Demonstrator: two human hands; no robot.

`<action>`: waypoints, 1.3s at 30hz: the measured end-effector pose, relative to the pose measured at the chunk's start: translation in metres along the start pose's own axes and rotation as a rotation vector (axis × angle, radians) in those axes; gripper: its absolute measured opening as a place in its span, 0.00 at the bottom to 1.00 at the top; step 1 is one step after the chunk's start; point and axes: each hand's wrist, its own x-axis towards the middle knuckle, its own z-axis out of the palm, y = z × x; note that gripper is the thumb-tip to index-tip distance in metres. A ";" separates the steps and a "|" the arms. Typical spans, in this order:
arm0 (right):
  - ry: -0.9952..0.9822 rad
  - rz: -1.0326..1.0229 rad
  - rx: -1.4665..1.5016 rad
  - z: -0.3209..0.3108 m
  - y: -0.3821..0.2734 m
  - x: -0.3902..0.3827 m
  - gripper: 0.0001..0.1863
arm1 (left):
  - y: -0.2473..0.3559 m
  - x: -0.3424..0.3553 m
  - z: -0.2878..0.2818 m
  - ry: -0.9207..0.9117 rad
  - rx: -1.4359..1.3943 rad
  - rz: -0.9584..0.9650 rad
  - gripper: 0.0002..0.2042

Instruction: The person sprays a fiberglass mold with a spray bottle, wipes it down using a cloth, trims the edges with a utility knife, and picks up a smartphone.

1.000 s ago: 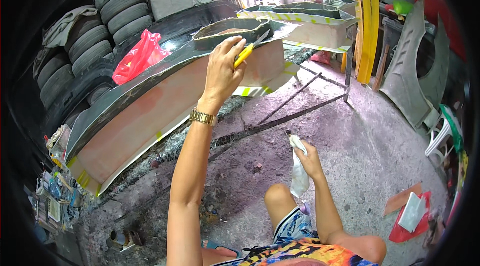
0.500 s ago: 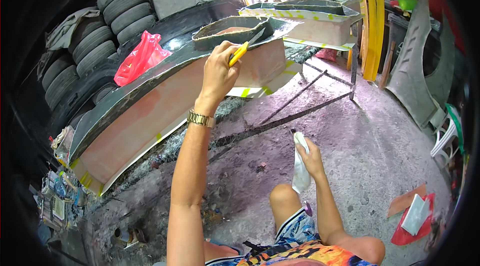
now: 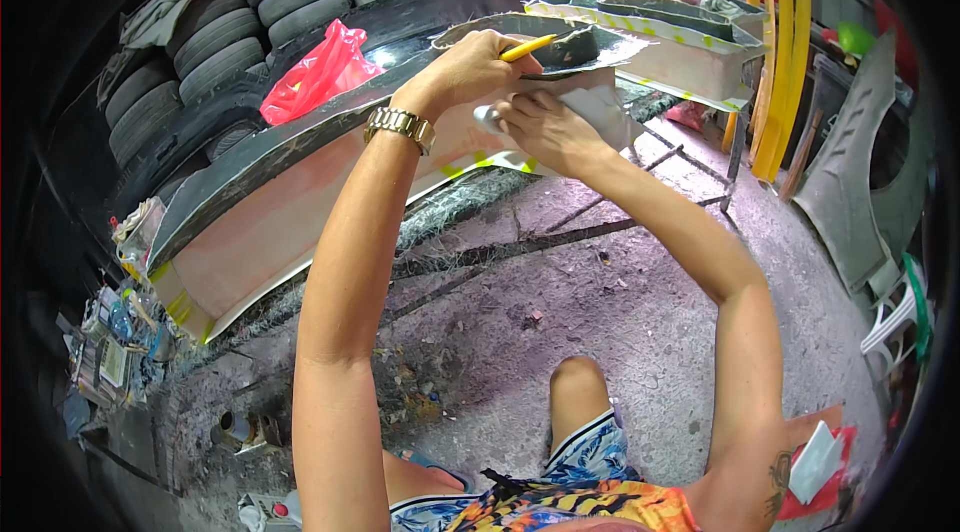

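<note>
My left hand (image 3: 470, 72), with a metal watch on the wrist, is closed on a yellow-handled tool (image 3: 530, 46) at the top edge of a long moulded piece (image 3: 270, 217) with pinkish sides, a dark flange and yellow-green tape. The tool's blade is not visible now. Beside it is a raised dark oval rim (image 3: 575, 47). Just below, my right hand (image 3: 550, 132) grips a white cloth (image 3: 602, 107) against the piece's side face. A red plastic bag (image 3: 310, 82) lies behind the piece.
A similar taped piece (image 3: 680, 57) stands on a metal frame (image 3: 640, 202) behind. Stacked tyres (image 3: 285, 2) are at back left; yellow strips (image 3: 770, 132) and grey body panels (image 3: 850, 172) lean at right. A cluttered pile (image 3: 120, 342) is at lower left, a red sheet (image 3: 830, 487) at lower right.
My right hand with the white cloth has risen from beside my knee to the piece's side. My left hand has moved up and right, its wrist turned, still holding the yellow tool.
</note>
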 end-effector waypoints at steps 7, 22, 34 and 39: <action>-0.108 -0.236 -0.123 0.001 0.031 -0.038 0.19 | -0.003 -0.008 -0.006 -0.034 0.023 0.038 0.13; -0.184 -0.189 0.023 0.014 0.011 0.000 0.17 | -0.014 -0.004 -0.004 -0.069 0.067 0.062 0.12; -0.107 0.195 -0.237 0.025 -0.004 0.022 0.08 | -0.003 0.009 -0.017 -0.190 -0.034 0.072 0.17; -0.443 0.344 -0.167 -0.024 0.014 -0.025 0.10 | -0.001 0.005 -0.017 -0.178 0.054 0.011 0.16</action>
